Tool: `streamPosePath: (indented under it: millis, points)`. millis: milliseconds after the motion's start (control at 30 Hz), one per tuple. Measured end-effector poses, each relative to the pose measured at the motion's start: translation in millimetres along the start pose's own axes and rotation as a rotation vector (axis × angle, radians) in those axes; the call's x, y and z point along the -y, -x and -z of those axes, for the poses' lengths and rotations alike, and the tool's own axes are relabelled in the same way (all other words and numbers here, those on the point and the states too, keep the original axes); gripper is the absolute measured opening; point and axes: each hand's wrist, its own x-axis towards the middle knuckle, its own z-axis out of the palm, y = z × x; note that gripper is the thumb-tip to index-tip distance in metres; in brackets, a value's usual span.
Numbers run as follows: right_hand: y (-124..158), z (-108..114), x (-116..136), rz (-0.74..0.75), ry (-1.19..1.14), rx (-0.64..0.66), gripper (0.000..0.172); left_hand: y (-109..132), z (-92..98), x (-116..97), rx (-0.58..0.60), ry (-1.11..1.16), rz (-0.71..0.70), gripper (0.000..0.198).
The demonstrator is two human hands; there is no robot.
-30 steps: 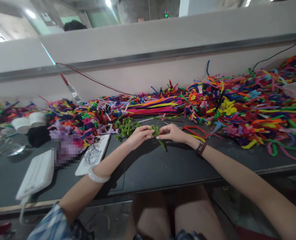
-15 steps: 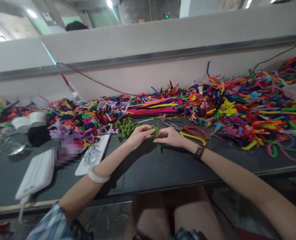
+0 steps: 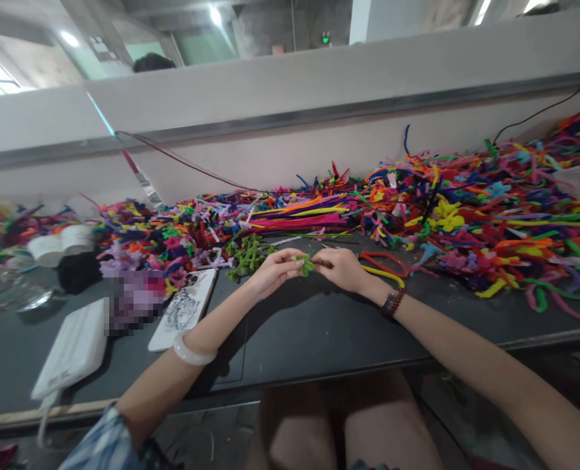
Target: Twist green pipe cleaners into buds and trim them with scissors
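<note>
Dark grey workbench (image 3: pixel 319 339): long heap of multicoloured pipe cleaners (image 3: pixel 466 209) along back wall, centre left to upper right. Red-handled scissors (image 3: pixel 382 261) at heap's front edge. Lower left: white-cased smartphone (image 3: pixel 182 310), white power bank (image 3: pixel 72 349). Far left: two white rolls (image 3: pixel 59 243), glass dish (image 3: pixel 10 294). Black cable (image 3: pixel 544 108) upper right. Person's dark hair (image 3: pixel 153 62) beyond grey partition (image 3: pixel 290 78), upper left.

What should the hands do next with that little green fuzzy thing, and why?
Maybe lay the green pipe cleaner on the green pile, because the left hand and right hand pinch it just beside that pile, and the pieces there look alike.
</note>
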Motion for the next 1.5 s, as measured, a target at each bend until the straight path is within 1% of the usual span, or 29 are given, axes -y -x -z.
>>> streamPosePath:
  millis: [67,133,267,400,500,633,767,867,1000,1067,1100,1233,1367,1500]
  points:
    - [2.0,-0.7,0.6,0.045,0.000,-0.007,0.014,2.3,-2.1,-0.2,0.082,0.003,0.060,0.024]
    - [3.7,-1.7,0.4,0.080,0.022,-0.003,0.014,3.9,-4.2,-0.3,0.123,0.017,0.084,0.023]
    - [4.6,-2.9,-2.0,0.095,0.049,-0.001,0.014,3.9,-6.2,0.3,0.109,0.080,0.072,0.021]
    - [3.5,-2.2,-3.9,0.054,0.033,-0.047,0.016,0.5,-5.5,1.8,0.095,0.140,0.042,0.021]
    - [3.0,-1.7,-4.5,0.016,0.062,-0.064,0.011,-2.6,-4.9,3.0,0.102,0.158,0.005,0.024]
    - [3.1,-1.6,-7.1,-0.016,0.125,-0.078,0.009,-6.1,-5.7,4.5,0.088,0.130,-0.022,0.028]
    - [3.7,-1.6,-10.3,0.037,0.181,-0.070,0.008,-7.5,-7.7,5.8,0.088,0.060,-0.029,0.028]
    - [4.3,-2.2,-11.2,0.063,0.237,-0.083,0.009,-6.8,-9.5,6.2,0.117,0.006,-0.009,0.028]
    - [4.8,-2.8,-10.2,0.069,0.292,-0.060,0.009,-5.7,-11.5,6.6,0.149,-0.041,-0.007,0.026]
    - [4.6,-3.0,-9.0,0.057,0.254,-0.054,0.010,-5.8,-11.6,7.1,0.134,-0.041,-0.027,0.023]
    - [4.4,-3.1,-8.3,0.046,0.216,-0.059,0.013,-6.1,-11.3,7.4,0.119,-0.039,-0.038,0.022]
    - [3.4,-4.8,-3.8,-0.011,0.008,-0.111,0.034,-7.6,-7.4,8.7,0.035,-0.038,-0.104,0.023]
    - [2.3,-5.8,3.8,-0.031,-0.181,-0.162,0.035,-8.8,-3.5,9.6,-0.022,-0.075,-0.147,0.023]
    - [1.1,-4.3,11.2,-0.090,-0.271,-0.138,0.033,-9.3,-2.6,10.0,-0.005,-0.114,-0.151,0.023]
